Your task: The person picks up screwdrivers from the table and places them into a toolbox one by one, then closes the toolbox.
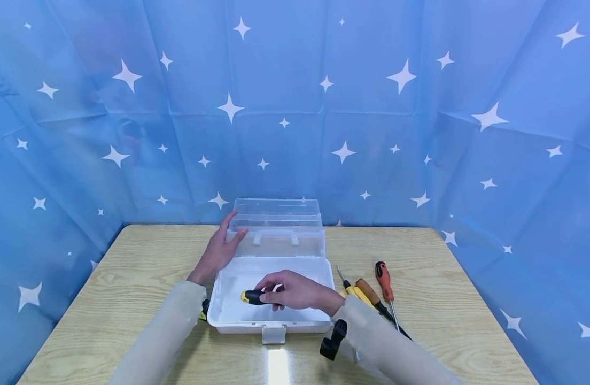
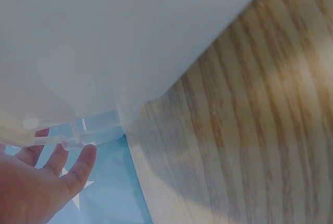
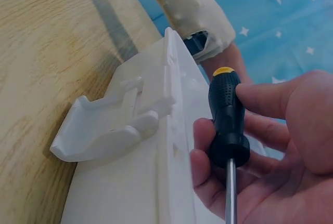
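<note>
Black-yellow screwdriver held over open white box, near tabletop's front edge.
R hand fingers curled round its handle; long axis lies approx. left-right, yellow butt end pointing left. L hand, fingers straight, rests on clear lid. 3 more screwdrivers lie just right of box. 1 box, 1 wood-grain table; blue star-print cloth walls all round.

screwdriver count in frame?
4: one in the right hand over the box (black-yellow); yellow, brown and red on the table right of it. More may be hidden.
</note>
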`<action>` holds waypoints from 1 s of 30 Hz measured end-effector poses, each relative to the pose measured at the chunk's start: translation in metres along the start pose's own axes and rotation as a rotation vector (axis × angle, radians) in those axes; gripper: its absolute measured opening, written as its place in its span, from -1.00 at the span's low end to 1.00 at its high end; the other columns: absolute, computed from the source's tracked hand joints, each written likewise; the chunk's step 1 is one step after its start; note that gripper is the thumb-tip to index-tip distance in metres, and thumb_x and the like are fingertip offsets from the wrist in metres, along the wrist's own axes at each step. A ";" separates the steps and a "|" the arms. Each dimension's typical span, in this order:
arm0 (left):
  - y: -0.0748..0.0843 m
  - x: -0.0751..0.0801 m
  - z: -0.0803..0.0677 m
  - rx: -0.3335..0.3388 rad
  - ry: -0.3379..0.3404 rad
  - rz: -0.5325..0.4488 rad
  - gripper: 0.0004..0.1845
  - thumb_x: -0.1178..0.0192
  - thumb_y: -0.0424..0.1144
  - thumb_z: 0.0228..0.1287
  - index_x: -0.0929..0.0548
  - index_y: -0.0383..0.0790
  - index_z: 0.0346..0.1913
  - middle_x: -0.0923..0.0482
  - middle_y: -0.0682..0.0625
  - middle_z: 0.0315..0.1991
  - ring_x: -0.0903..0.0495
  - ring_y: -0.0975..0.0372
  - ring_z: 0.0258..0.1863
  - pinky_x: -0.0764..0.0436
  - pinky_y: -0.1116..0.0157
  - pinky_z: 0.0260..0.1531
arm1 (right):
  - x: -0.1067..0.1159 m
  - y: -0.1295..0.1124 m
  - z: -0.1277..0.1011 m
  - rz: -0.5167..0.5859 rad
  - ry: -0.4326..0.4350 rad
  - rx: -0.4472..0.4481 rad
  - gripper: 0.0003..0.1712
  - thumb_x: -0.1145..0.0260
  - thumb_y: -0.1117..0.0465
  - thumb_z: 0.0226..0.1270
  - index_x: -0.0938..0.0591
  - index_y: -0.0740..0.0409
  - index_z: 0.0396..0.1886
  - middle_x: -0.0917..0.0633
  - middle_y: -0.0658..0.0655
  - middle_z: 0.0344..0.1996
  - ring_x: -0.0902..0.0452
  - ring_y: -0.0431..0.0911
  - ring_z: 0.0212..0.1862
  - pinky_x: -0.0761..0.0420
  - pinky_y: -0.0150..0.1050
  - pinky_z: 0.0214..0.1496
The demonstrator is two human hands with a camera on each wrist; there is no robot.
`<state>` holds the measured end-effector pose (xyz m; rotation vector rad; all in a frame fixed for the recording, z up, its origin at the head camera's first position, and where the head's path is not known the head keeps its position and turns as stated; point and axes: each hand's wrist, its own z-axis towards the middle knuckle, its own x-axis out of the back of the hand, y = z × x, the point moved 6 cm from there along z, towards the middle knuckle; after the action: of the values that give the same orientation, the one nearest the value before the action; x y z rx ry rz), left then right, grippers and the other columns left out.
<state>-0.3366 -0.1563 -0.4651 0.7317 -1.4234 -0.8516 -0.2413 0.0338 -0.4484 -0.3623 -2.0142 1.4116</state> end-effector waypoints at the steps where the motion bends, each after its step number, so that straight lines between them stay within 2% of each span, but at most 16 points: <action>1: 0.000 0.000 0.000 0.001 -0.001 -0.001 -0.12 0.10 0.47 0.31 0.12 0.31 0.58 0.09 -0.09 0.60 0.00 -0.14 0.54 -0.14 -0.35 0.34 | -0.001 0.001 0.000 -0.001 -0.001 -0.007 -0.74 -0.25 0.22 0.46 -0.66 0.11 0.08 -0.69 0.02 -0.25 -0.66 0.17 -0.32 -0.65 -0.22 -0.31; 6: 0.000 0.001 -0.001 -0.010 -0.003 -0.007 -0.11 0.10 0.47 0.31 0.12 0.29 0.58 0.10 -0.09 0.60 0.00 -0.14 0.54 -0.14 -0.33 0.35 | -0.004 0.008 0.001 -0.007 -0.001 -0.035 -0.77 -0.26 0.22 0.45 -0.67 0.07 0.04 -0.70 0.01 -0.22 -0.67 -0.02 -0.35 -0.62 -0.27 -0.32; 15: 0.001 0.001 -0.001 -0.018 -0.005 -0.012 -0.12 0.10 0.46 0.32 0.12 0.29 0.58 0.09 -0.10 0.60 -0.01 -0.14 0.54 -0.15 -0.33 0.34 | -0.007 0.014 0.003 0.005 0.007 -0.061 -0.80 -0.27 0.23 0.44 -0.68 0.07 0.00 -0.71 0.04 -0.22 -0.67 0.00 -0.32 -0.67 -0.17 -0.21; 23: 0.000 0.001 -0.001 -0.015 -0.006 -0.016 -0.13 0.09 0.46 0.32 0.12 0.29 0.58 0.07 -0.11 0.60 -0.04 -0.16 0.52 -0.19 -0.33 0.32 | -0.008 0.021 0.005 -0.035 0.006 -0.065 -0.79 -0.28 0.23 0.42 -0.68 0.07 0.00 -0.72 0.09 -0.31 -0.63 -0.09 -0.34 -0.55 -0.35 -0.32; 30: -0.003 0.000 0.000 0.006 -0.014 -0.023 -0.13 0.09 0.47 0.31 0.13 0.33 0.58 0.08 -0.11 0.60 -0.03 -0.17 0.52 -0.18 -0.35 0.31 | -0.010 0.024 0.005 -0.059 -0.002 -0.079 -0.78 -0.29 0.25 0.40 -0.69 0.08 0.00 -0.71 0.07 -0.33 -0.62 -0.16 -0.33 -0.54 -0.36 -0.25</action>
<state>-0.3363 -0.1579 -0.4675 0.7490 -1.4324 -0.8721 -0.2397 0.0336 -0.4748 -0.3327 -2.0695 1.2995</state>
